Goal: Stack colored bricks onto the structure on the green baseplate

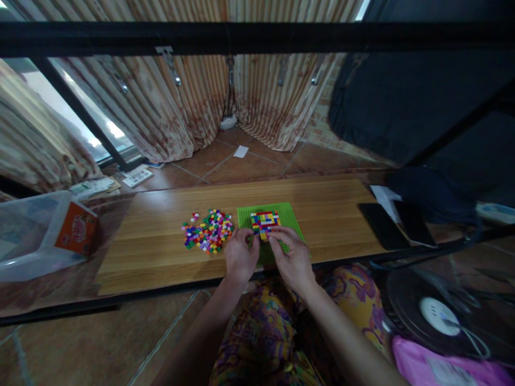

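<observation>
On the wooden desk (161,241), both hands rest at the near edge of a green baseplate (289,214) bearing a patch of multicoloured bricks (264,221). The left hand (240,256) and right hand (293,258) have fingertips touching that patch's near side. A loose pile of small coloured bricks (208,230) lies just left of the baseplate.

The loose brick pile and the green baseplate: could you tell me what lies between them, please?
In the head view, only bare wooden table separates the brick pile from the green baseplate.

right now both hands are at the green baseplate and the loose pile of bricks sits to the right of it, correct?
Not quite. The head view shows both hands, left hand and right hand, at the green baseplate, but the loose pile of bricks sits to its left, not its right.
</observation>
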Demonstrator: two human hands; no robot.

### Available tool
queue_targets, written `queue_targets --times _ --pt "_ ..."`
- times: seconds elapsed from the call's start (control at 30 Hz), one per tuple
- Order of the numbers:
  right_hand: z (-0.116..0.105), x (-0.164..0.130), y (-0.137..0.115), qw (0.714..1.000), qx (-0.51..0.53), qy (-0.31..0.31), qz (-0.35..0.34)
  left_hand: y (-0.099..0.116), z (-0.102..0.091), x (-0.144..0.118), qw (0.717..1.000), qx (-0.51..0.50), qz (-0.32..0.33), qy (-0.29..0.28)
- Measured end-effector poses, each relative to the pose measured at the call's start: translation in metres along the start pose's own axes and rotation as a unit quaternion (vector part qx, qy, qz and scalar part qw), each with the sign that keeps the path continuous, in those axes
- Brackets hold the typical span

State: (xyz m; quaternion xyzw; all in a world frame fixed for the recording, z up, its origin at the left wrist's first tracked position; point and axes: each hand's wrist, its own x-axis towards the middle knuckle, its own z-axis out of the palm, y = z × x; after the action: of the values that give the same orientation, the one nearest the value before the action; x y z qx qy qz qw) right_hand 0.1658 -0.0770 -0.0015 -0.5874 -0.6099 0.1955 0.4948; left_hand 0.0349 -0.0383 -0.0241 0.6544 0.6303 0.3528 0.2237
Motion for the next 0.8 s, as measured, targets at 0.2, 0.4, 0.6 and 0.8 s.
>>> queue_targets --times 0.2,0.4,0.6,0.8 --pt "0.0 0.002 -0.002 1.0 -0.016 -0.013 -0.016 -0.001 -0.011 -0.002 0.971 -0.225 -0.057 -0.05" --pt "0.004 -0.002 -0.003 0.994 -0.004 -0.075 -0.074 0.003 -0.028 -0.01 0.868 -0.433 -0.184 -0.159" --pt "0.005 -0.004 -0.001 0.988 -0.013 -0.126 -0.085 -0.005 -0.033 -0.022 0.774 -0.536 -0.283 -0.184" --pt "0.008 -0.001 -0.004 0.988 -0.019 -0.139 -0.071 -0.008 -0.034 -0.024 0.766 -0.544 -0.282 -0.195"
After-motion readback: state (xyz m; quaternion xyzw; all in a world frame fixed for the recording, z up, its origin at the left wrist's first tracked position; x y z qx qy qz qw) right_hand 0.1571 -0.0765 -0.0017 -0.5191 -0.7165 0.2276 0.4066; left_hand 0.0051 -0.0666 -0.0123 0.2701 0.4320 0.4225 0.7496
